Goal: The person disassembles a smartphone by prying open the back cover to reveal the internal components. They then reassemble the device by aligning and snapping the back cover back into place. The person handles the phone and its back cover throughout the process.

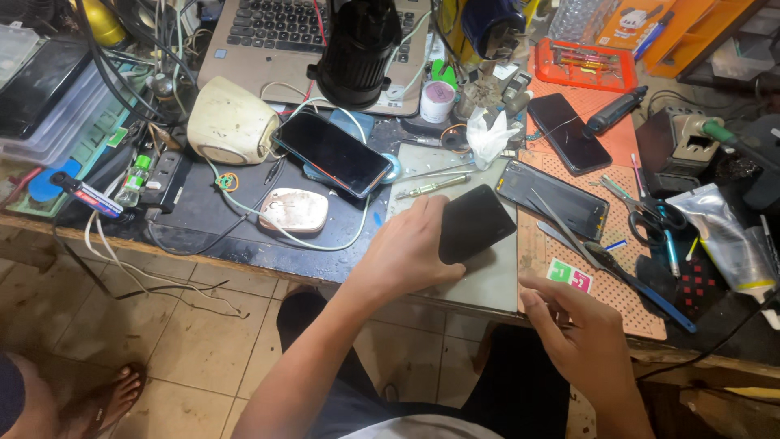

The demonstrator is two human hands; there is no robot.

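Note:
My left hand (406, 248) grips a black phone (478, 221) by its near left edge, holding it tilted on a grey work mat (487, 276). Apart from it, my right hand (581, 329) hovers at the mat's near right corner with its fingers loosely curled and nothing in them. Just beyond its fingertips lies a small green and pink packet (570, 275) on the orange perforated mat (626, 301). A second dark phone (554, 199) lies on the orange mat, with tweezers (561, 219) across it.
A black phone (333, 152) rests on a blue stand left of the grey mat, beside a cream speaker (230, 122) and a white mouse-like device (294, 209). A laptop (280, 32), a black microscope column (357, 49), another phone (569, 132), scissors (650, 213), a glue tube (727, 240) and cables crowd the bench.

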